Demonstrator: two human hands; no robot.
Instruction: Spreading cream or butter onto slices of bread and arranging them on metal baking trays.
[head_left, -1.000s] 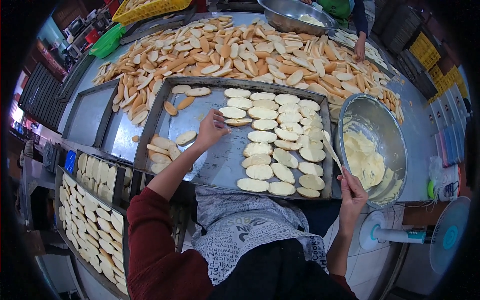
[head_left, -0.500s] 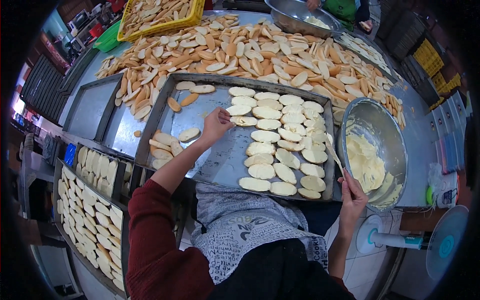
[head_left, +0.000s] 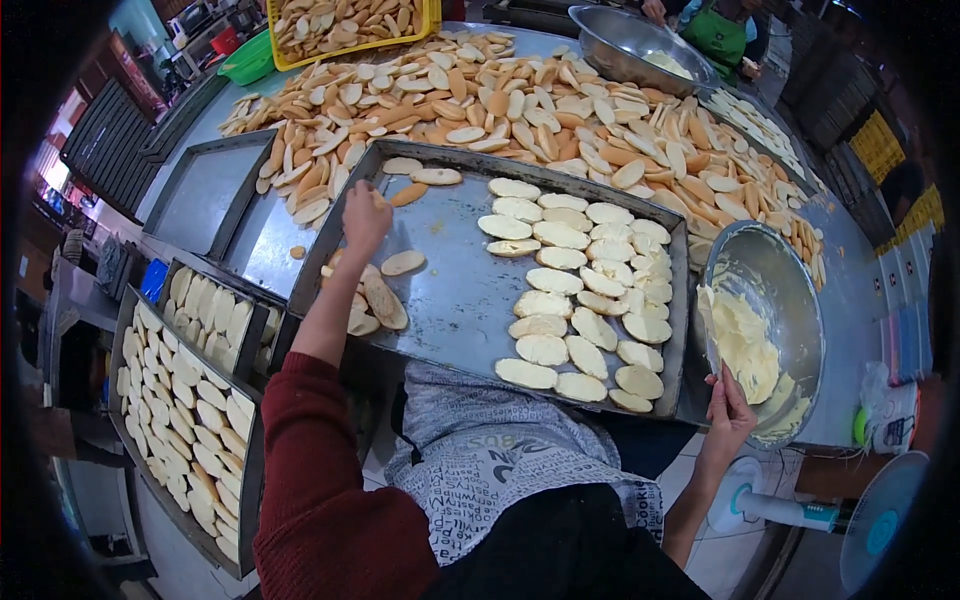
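My left hand (head_left: pixel 366 218) is over the far left corner of a large metal tray (head_left: pixel 440 310), its fingers closed on a small oval bread slice (head_left: pixel 380 200). More plain slices lie around that hand and in a pile (head_left: pixel 385 300) nearer me. Rows of slices coated with pale cream (head_left: pixel 541 349) cover the tray's right half. My right hand (head_left: pixel 730 408) grips a flat spatula (head_left: pixel 710 330), its blade against the pale cream (head_left: pixel 745 345) at the near left side of a steel bowl (head_left: pixel 800 300).
A big heap of bread slices (head_left: pixel 480 110) spreads across the table behind the tray. Filled trays (head_left: pixel 180 430) stand at lower left, beside a vacant tray (head_left: pixel 205 195). A yellow crate (head_left: pixel 435 20), another steel bowl (head_left: pixel 640 50) and a person in a green apron (head_left: pixel 715 35) are beyond. A fan (head_left: pixel 880 520) stands at right.
My left hand has left the coated rows and moved left to the plain slices, taking hold of one. My right hand has brought the spatula from the tray's edge into the bowl.
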